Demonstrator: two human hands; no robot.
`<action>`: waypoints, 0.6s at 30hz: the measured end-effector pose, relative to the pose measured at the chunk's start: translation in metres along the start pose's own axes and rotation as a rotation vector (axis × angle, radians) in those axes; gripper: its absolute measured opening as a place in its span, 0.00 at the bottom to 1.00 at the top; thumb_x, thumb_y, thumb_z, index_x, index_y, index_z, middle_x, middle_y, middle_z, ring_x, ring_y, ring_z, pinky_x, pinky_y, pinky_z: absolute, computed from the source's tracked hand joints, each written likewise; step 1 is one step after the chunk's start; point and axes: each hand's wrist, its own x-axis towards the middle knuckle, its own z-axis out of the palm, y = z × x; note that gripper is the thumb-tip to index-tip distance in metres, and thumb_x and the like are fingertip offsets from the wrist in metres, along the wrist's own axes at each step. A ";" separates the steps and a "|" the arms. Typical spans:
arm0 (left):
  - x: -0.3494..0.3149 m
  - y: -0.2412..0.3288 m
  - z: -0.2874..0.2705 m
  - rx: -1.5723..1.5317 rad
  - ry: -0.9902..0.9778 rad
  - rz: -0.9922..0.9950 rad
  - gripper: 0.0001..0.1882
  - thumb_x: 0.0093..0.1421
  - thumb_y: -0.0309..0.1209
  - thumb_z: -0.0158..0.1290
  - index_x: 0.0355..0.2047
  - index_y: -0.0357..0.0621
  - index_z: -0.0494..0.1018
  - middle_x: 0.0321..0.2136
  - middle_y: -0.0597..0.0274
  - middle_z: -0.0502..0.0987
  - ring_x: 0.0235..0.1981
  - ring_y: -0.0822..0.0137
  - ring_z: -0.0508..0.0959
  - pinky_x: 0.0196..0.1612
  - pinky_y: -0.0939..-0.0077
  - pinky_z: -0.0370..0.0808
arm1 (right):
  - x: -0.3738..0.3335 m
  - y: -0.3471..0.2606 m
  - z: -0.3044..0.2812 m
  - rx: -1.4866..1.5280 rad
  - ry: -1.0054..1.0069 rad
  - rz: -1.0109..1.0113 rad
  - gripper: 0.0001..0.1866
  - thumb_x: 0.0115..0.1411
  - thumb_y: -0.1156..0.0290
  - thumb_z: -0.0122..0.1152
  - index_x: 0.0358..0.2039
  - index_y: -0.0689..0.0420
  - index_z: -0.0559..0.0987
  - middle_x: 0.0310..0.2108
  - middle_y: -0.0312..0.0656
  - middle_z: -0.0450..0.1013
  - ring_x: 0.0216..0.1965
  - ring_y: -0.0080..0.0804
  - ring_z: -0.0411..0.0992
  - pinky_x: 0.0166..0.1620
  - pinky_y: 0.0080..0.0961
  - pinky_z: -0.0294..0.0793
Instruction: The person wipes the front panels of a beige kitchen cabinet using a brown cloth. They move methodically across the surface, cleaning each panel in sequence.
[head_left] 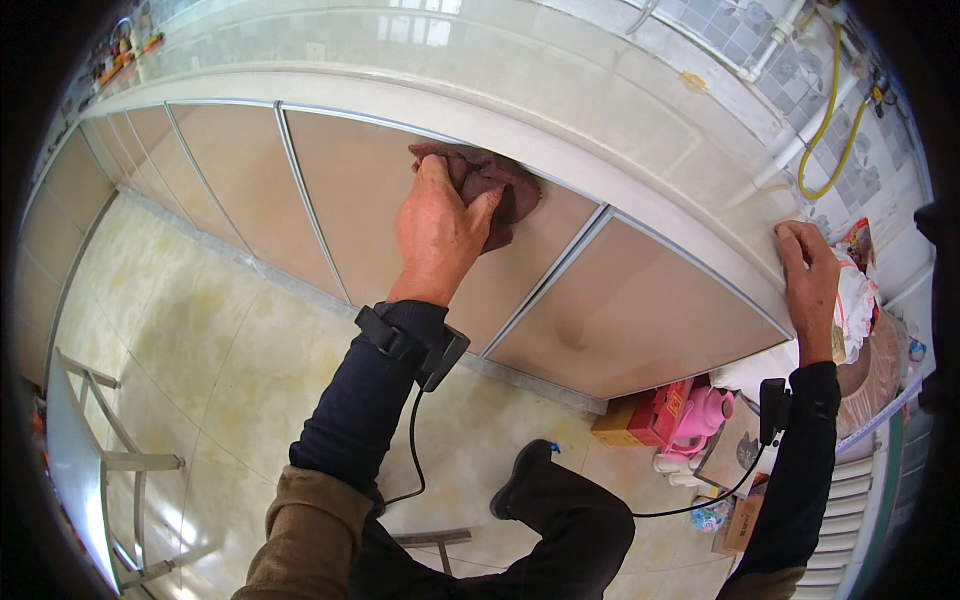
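Note:
My left hand (pixel 440 232) grips a dark reddish-brown cloth (pixel 508 192) and presses it against the upper part of a beige cabinet door (pixel 375 215), just under the countertop's front edge. The cloth bunches up under my fingers, and part of it spreads to the right of the hand. At the right end of the pale countertop (pixel 600 110), my right hand (pixel 808 275) rests on the corner with fingers bent over it. Nothing shows in that hand. Metal trim strips (pixel 548 282) divide the cabinet doors.
A metal-legged table (pixel 80 460) stands at the left. Below the cabinet's right end are a red box (pixel 665 412), a pink jug (pixel 702 415) and several small items. Bags (pixel 855 310) crowd beyond my right hand. A yellow hose (pixel 828 120) hangs on the tiled wall. Cables trail from both wrists.

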 end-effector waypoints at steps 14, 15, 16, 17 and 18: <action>-0.092 -0.123 0.052 0.068 -0.125 0.009 0.21 0.58 0.33 0.63 0.44 0.41 0.64 0.44 0.44 0.74 0.41 0.37 0.78 0.38 0.47 0.76 | 0.002 0.000 -0.001 -0.035 -0.015 0.000 0.14 0.68 0.66 0.60 0.43 0.65 0.81 0.36 0.37 0.78 0.37 0.22 0.71 0.43 0.21 0.70; -0.101 -0.130 0.055 0.060 -0.159 -0.017 0.19 0.60 0.34 0.61 0.43 0.40 0.64 0.43 0.43 0.74 0.41 0.36 0.77 0.39 0.47 0.76 | 0.002 0.001 -0.001 -0.036 -0.014 -0.003 0.14 0.68 0.66 0.60 0.43 0.65 0.81 0.37 0.37 0.78 0.37 0.22 0.71 0.43 0.21 0.70; -0.109 -0.136 0.057 0.052 -0.195 -0.045 0.18 0.62 0.34 0.60 0.43 0.39 0.64 0.43 0.43 0.74 0.42 0.36 0.77 0.40 0.47 0.75 | 0.001 0.001 -0.001 -0.029 -0.014 0.006 0.14 0.68 0.66 0.60 0.43 0.65 0.81 0.37 0.37 0.78 0.37 0.22 0.71 0.43 0.21 0.70; -0.115 -0.142 0.059 0.025 -0.205 -0.051 0.19 0.62 0.34 0.61 0.44 0.40 0.63 0.43 0.43 0.74 0.43 0.36 0.77 0.40 0.46 0.76 | 0.001 0.002 -0.001 -0.022 -0.012 0.014 0.14 0.68 0.66 0.60 0.42 0.65 0.81 0.37 0.37 0.78 0.37 0.22 0.71 0.44 0.21 0.70; -0.120 -0.148 0.061 0.033 -0.226 -0.072 0.20 0.61 0.34 0.61 0.44 0.40 0.62 0.44 0.43 0.74 0.43 0.36 0.77 0.40 0.46 0.76 | 0.001 0.003 -0.001 -0.015 -0.011 0.021 0.14 0.68 0.66 0.60 0.42 0.65 0.81 0.37 0.37 0.78 0.37 0.22 0.71 0.44 0.21 0.70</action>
